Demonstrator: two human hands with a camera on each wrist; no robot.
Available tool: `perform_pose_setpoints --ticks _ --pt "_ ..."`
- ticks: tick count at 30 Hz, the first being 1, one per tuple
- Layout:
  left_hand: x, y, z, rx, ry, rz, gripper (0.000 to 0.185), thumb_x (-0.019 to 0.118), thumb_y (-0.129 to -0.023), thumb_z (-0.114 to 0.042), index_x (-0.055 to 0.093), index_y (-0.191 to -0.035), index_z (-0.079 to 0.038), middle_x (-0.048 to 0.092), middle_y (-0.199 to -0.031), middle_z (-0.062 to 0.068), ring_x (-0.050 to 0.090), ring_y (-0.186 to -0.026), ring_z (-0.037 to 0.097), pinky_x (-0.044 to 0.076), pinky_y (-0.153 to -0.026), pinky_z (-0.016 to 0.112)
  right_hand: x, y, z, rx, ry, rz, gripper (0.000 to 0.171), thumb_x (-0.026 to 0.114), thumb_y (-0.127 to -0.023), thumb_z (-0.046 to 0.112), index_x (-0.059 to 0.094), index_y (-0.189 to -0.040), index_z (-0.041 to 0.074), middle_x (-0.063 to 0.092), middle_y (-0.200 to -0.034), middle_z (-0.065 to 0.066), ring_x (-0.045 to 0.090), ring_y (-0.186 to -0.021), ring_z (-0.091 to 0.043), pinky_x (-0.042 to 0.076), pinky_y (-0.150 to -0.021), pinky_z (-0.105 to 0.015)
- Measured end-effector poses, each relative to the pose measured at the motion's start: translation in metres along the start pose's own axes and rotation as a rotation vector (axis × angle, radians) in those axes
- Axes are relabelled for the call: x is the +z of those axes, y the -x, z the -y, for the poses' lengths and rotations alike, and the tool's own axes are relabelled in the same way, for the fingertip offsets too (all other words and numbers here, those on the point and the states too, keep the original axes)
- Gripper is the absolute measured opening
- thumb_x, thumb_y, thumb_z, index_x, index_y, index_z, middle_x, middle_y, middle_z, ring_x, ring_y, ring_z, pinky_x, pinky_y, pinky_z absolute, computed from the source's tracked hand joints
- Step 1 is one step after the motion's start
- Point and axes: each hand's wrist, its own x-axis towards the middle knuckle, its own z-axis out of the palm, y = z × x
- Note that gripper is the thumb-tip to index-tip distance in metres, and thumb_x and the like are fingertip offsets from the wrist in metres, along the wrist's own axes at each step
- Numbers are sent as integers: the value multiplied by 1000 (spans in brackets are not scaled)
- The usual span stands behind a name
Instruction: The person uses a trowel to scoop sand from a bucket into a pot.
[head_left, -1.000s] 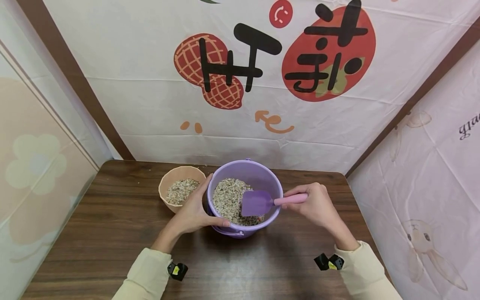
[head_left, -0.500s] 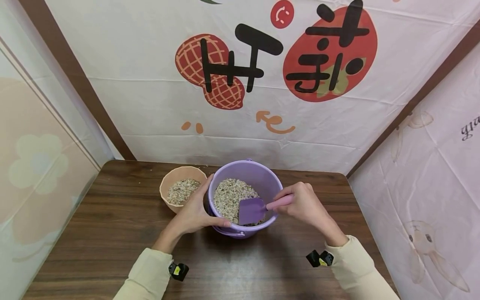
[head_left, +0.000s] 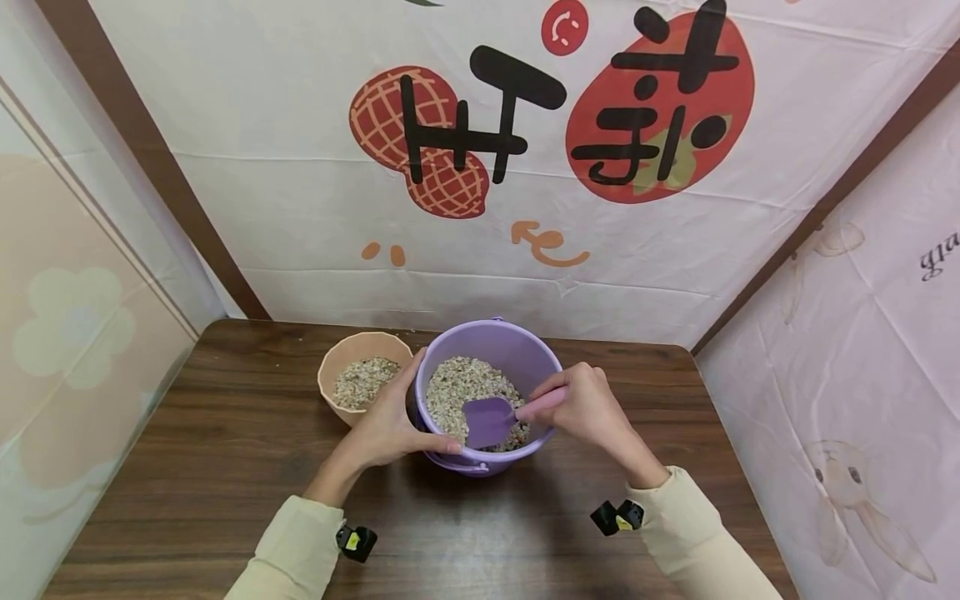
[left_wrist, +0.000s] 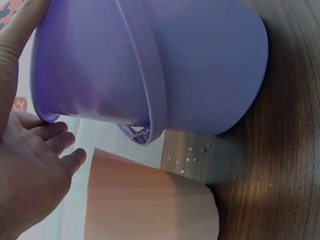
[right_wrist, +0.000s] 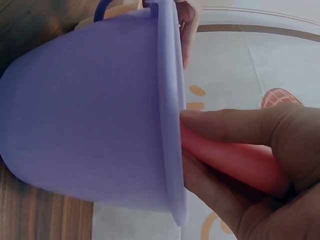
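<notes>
Gravel (head_left: 457,387) could spill onto the table (head_left: 187,467) if the scoop (head_left: 487,421), pinched by the right hand (head_left: 588,408), tips the bucket (head_left: 517,346) from the left hand (head_left: 386,425)'s curled fingers.

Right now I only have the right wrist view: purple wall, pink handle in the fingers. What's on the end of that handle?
Observer: A purple scoop blade, down inside the purple bucket.
Operator: Bucket empty?
Observer: No, it holds pale grain mix; the blade rests in it.
Operator: Other hand?
Observer: The left hand grips the bucket's near-left rim, thumb along the rim.
Operator: Anything beside it?
Observer: A tan bowl of the same mix, left of the bucket.
</notes>
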Motion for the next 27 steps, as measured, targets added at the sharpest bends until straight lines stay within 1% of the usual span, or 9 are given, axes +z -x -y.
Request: perform_pose_setpoints --ticks 3,6,10,15,18,21,23,27 --pt "0 -1 1 15 0 1 136 103 -54 -38 24 -162 -16 46 -151 12 46 -135 32 31 -113 55 2 -1 1 28 -5 -19 15 88 -72 4 83 -82 14 74 -70 10 71 -71 -6 57 -57 -25" --pt "0 0 1 4 -13 -5 138 103 -53 -39 22 -162 -15 45 -152 12 44 -136 31 30 -114 55 4 -2 1 51 -6 -39 17 86 -71 1 82 -80 15 74 -70 9 72 -70 -7 57 -57 -25" --pt "0 1 0 -29 -35 -14 142 103 -51 -41 20 -163 -14 42 -155 11 41 -139 30 27 -116 53 7 -5 -2 43 10 -72 17 86 -69 1 83 -79 15 75 -73 5 72 -73 -11 58 -59 -26" --pt "1 1 -1 -35 -48 -11 142 102 -52 -41 18 -163 -12 40 -156 12 40 -139 31 28 -116 56 11 -7 -6 37 14 -113 17 85 -67 1 83 -78 14 75 -74 4 72 -78 -16 58 -61 -28" --pt "1 1 -1 -42 -52 -13 142 102 -53 -41 18 -163 -12 39 -157 12 38 -140 32 27 -116 57 14 -7 -7 56 -24 -125 17 87 -68 2 83 -79 15 75 -73 5 72 -80 -16 58 -62 -29" --pt "2 1 0 -37 -57 -13 141 102 -53 -42 18 -163 -11 40 -156 13 39 -140 32 27 -116 57 18 -9 -8 84 -80 -124 16 89 -71 5 84 -82 16 75 -73 7 73 -82 -14 58 -68 -30" --pt "1 1 1 -31 -54 -10 140 102 -54 -41 19 -163 -12 41 -156 12 40 -139 32 28 -116 56 20 -10 -8 105 -118 -128 17 91 -71 8 84 -84 15 75 -71 8 73 -82 -12 58 -71 -30" --pt "1 1 1 -32 -43 -9 140 102 -54 -39 18 -163 -12 41 -155 14 40 -139 33 27 -116 57 25 -14 -10 100 -143 -156 19 94 -69 11 84 -85 14 74 -69 7 74 -80 -11 57 -71 -31"
